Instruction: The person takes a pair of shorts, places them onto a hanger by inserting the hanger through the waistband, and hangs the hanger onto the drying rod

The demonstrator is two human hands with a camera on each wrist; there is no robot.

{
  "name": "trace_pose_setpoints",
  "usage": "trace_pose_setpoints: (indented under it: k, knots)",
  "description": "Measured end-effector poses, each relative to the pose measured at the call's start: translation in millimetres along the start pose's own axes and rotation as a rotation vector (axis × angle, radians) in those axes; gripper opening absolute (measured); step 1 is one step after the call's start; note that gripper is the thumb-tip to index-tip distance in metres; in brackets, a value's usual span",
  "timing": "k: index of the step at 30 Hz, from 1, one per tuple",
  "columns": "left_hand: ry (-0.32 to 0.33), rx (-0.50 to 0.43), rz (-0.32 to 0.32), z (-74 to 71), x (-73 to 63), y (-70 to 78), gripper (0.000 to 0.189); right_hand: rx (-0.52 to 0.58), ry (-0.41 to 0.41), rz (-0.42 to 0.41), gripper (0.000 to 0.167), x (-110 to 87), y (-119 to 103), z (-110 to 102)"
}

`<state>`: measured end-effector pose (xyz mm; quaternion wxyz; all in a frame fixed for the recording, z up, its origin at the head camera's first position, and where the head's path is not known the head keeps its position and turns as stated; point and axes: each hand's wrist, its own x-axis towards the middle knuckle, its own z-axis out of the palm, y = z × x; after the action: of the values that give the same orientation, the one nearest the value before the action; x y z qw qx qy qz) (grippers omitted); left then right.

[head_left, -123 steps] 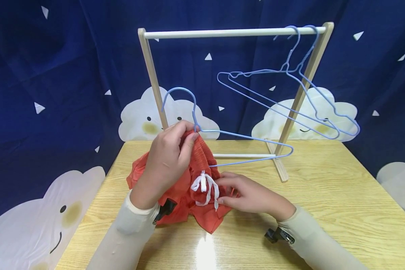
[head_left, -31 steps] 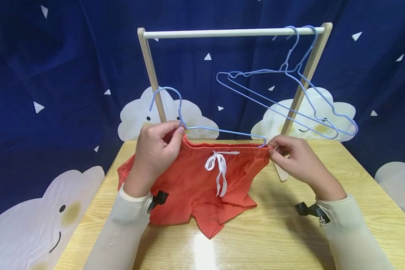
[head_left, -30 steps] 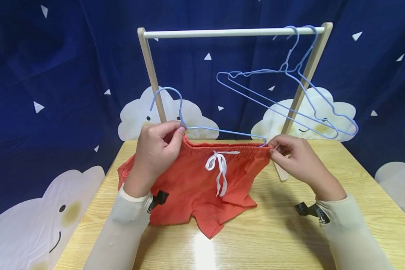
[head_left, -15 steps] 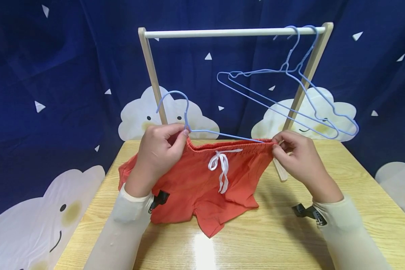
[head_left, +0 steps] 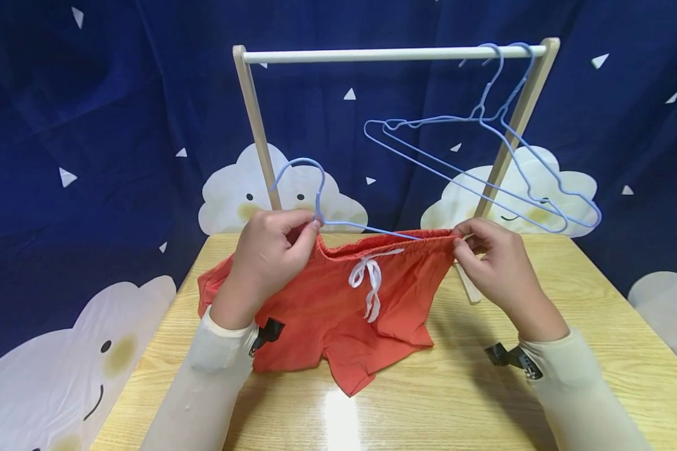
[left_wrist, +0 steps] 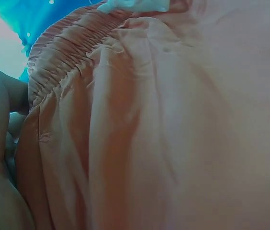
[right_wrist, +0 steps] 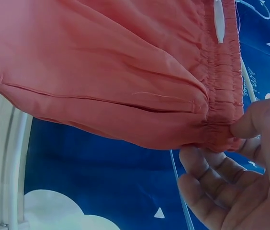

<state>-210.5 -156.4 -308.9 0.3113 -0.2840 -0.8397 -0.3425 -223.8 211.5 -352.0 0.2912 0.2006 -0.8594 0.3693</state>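
Observation:
Red shorts [head_left: 299,326] with an elastic waistband and a white drawstring bow [head_left: 375,279] are held up by the waistband, their legs reaching down to the table. At the waistband's left side, my left hand [head_left: 273,250] pinches the cloth together with the neck of a blue wire hanger [head_left: 320,199], whose hook points up. The hanger's right arm slopes into the waist opening, and its far end is hidden inside. My right hand [head_left: 496,266] pinches the right end of the waistband; the right wrist view shows thumb and fingers on the gathered edge [right_wrist: 223,96].
Behind the shorts, a wooden rack [head_left: 372,55] with a white top bar stands on the wood-grain table [head_left: 570,300]. Two more blue hangers [head_left: 479,116] hang at its right end. A dark blue curtain [head_left: 118,94] with clouds and white triangles hangs at the back.
My right hand has gone from near the drawstring to the waistband's right end, spreading it. The hanger has shifted right and down over the last second, its right end sinking into the waistband.

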Motion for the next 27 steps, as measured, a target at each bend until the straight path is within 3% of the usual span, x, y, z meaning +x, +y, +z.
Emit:
trace_pose_setpoints:
  k: [14,27]
  knots:
    - [-0.013,0.024,0.013,2.3,0.4,5.0,0.019,0.013,-0.018,-0.071,0.015,-2.2,-4,6]
    - [-0.032,-0.028,0.046,8.6,-0.4,7.8,0.021,0.073,-0.023,-0.176,0.02,-3.0,-9,13]
